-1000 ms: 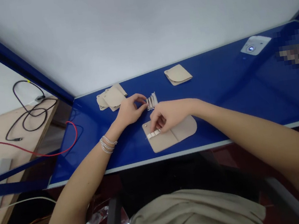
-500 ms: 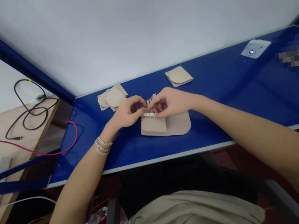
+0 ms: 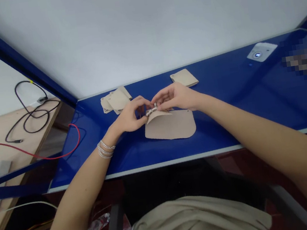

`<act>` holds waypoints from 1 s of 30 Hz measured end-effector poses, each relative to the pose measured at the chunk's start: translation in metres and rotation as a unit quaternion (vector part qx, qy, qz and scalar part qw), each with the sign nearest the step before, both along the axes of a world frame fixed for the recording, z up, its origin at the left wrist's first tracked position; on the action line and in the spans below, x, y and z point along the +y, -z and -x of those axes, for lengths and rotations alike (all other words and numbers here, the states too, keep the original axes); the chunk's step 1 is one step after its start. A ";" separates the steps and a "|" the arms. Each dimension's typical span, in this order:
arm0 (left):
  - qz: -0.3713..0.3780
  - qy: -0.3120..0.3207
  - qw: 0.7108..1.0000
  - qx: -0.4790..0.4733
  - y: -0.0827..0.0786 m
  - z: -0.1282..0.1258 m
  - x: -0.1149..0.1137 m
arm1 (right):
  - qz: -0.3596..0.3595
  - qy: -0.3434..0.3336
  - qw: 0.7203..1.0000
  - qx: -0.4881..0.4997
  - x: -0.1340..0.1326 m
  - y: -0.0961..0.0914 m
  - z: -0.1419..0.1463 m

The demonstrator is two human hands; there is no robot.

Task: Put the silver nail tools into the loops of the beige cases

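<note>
A beige pouch lies on the blue table in front of me, its upper left edge lifted. My left hand and my right hand meet above that edge, fingers pinched together on small white strips at the pouch's top. Silver bracelets circle my left wrist. What lies under the fingers is hidden.
A stack of beige pieces lies at the back left, another folded beige piece behind my right hand. A white device with a blue light sits at the far right. Black and red cables lie on a wooden bench to the left.
The pouch moved away from me and turned. My right hand left its face and joined the left hand at its top edge, which now lifts off the table.
</note>
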State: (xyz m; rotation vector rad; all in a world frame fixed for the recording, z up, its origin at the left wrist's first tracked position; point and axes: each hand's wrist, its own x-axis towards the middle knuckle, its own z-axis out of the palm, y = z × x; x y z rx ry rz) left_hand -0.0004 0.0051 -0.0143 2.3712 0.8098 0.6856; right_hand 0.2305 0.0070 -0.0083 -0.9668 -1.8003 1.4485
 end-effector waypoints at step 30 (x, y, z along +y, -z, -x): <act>0.216 -0.109 0.958 -0.155 0.015 -0.009 0.003 | -0.029 0.106 0.994 -0.001 0.006 0.009 0.002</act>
